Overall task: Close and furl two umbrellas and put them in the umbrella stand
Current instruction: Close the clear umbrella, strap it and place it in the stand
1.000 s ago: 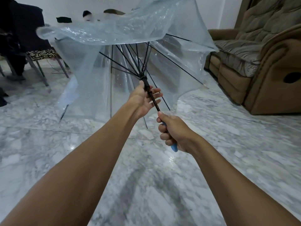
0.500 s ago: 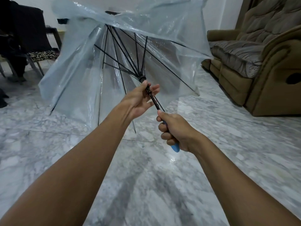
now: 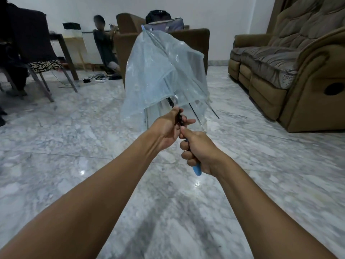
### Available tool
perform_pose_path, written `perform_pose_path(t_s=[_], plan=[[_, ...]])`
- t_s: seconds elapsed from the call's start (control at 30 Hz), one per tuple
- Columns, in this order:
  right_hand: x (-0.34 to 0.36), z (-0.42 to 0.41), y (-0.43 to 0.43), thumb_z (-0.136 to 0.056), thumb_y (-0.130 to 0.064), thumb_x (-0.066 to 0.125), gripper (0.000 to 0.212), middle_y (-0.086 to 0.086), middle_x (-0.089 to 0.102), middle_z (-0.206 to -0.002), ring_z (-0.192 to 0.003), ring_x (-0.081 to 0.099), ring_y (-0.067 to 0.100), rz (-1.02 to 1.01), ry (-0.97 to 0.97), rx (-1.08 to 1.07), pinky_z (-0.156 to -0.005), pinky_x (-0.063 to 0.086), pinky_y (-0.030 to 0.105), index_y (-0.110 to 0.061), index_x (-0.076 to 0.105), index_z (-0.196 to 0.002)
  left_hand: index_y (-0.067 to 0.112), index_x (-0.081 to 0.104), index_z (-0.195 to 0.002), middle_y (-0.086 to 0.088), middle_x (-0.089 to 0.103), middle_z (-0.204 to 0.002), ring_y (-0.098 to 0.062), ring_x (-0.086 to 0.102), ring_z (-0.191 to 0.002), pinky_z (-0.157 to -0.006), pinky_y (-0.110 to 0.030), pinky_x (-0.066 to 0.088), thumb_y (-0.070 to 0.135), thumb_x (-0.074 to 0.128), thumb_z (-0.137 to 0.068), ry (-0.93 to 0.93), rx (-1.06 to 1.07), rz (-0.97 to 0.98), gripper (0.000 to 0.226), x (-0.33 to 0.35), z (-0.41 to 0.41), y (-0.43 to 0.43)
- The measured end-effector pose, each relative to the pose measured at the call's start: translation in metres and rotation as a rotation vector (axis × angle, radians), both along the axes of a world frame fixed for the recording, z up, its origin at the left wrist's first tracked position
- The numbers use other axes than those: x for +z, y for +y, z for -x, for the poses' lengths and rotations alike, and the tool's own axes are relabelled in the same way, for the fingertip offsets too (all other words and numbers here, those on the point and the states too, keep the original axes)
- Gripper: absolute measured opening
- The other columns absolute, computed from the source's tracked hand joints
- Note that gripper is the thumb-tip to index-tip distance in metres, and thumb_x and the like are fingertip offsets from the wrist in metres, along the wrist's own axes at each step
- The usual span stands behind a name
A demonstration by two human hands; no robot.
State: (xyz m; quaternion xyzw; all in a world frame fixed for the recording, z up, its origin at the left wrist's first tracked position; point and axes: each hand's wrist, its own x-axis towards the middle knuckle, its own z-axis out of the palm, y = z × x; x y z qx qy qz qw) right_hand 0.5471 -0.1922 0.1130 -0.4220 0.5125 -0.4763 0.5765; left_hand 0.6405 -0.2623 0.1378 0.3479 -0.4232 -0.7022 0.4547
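Note:
A clear plastic umbrella (image 3: 160, 71) points away from me and upward, its canopy folded down around the ribs but loose and billowy. My right hand (image 3: 197, 152) grips its blue handle (image 3: 197, 169). Just ahead of it, my left hand (image 3: 168, 128) holds the black runner on the shaft (image 3: 179, 116), close to the handle. Black rib tips stick out below the canopy's edge. No second umbrella and no umbrella stand are in view.
A brown recliner sofa (image 3: 280, 71) lines the right side. A brown armchair (image 3: 186, 40) with bags on it stands behind the umbrella. A person (image 3: 104, 45) is at the back, and a table and chair (image 3: 43, 60) at the left. Marble floor (image 3: 74, 146) lies all around.
The canopy has collapsed from wide open to folded down. My left hand slid the runner down the shaft toward the handle. The room behind the umbrella has come into view.

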Motion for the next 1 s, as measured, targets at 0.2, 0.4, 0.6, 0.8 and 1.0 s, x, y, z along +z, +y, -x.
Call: perform_pose_path(t_s=[0.2, 0.4, 0.6, 0.8, 1.0], plan=[[0.004, -0.001, -0.002, -0.104, -0.04, 0.044, 0.028, -0.005, 0.029, -0.055, -0.04, 0.022, 0.007, -0.015, -0.038, -0.025, -0.036, 0.017, 0.016, -0.019, 0.042, -0.086, 0.014, 0.044, -0.1, -0.001, 0.045, -0.064, -0.011, 0.071, -0.063, -0.042, -0.019, 0.025, 0.024, 0.029, -0.106, -0.029, 0.015, 0.013, 0.019, 0.003, 0.004, 0.003], [0.007, 0.001, -0.003, -0.104, -0.038, 0.043, 0.028, -0.005, 0.028, -0.058, -0.04, 0.022, 0.007, -0.012, -0.003, -0.023, -0.035, 0.017, 0.017, -0.02, 0.042, -0.083, 0.013, 0.046, -0.105, 0.0, 0.061, -0.056, -0.017, 0.065, -0.08, -0.039, -0.019, 0.03, 0.023, 0.029, -0.106, 0.005, 0.011, -0.033, 0.019, 0.002, 0.003, 0.0], [0.01, 0.01, 0.0, -0.101, -0.038, 0.044, 0.029, -0.004, 0.031, -0.059, -0.044, 0.024, 0.01, -0.001, 0.11, -0.099, -0.039, 0.019, 0.021, -0.021, 0.043, -0.077, 0.002, 0.057, -0.081, -0.019, 0.063, -0.093, -0.025, 0.054, -0.072, -0.05, -0.03, 0.036, 0.008, 0.033, -0.098, -0.313, 0.137, 0.071, 0.03, 0.01, 0.023, 0.011], [0.02, 0.038, 0.009, -0.1, -0.03, 0.041, 0.022, 0.0, 0.036, -0.061, -0.043, 0.027, 0.011, 0.022, 0.263, -0.177, -0.042, 0.02, 0.023, -0.018, 0.045, -0.081, 0.004, 0.065, -0.108, -0.006, 0.065, -0.103, -0.025, 0.06, -0.099, -0.087, -0.032, 0.048, 0.018, 0.046, -0.098, -1.019, -0.257, 0.509, 0.025, 0.037, 0.013, 0.049], [0.045, 0.059, 0.018, -0.1, -0.035, 0.047, 0.03, -0.005, 0.036, -0.052, -0.039, 0.024, 0.012, -0.026, 0.356, -0.177, -0.039, 0.019, 0.023, -0.017, 0.045, -0.076, 0.021, 0.066, -0.118, -0.005, 0.069, -0.113, -0.019, 0.067, -0.095, -0.085, -0.037, 0.055, 0.009, 0.063, -0.087, -1.444, 0.129, 0.945, 0.033, 0.112, -0.058, 0.02]])
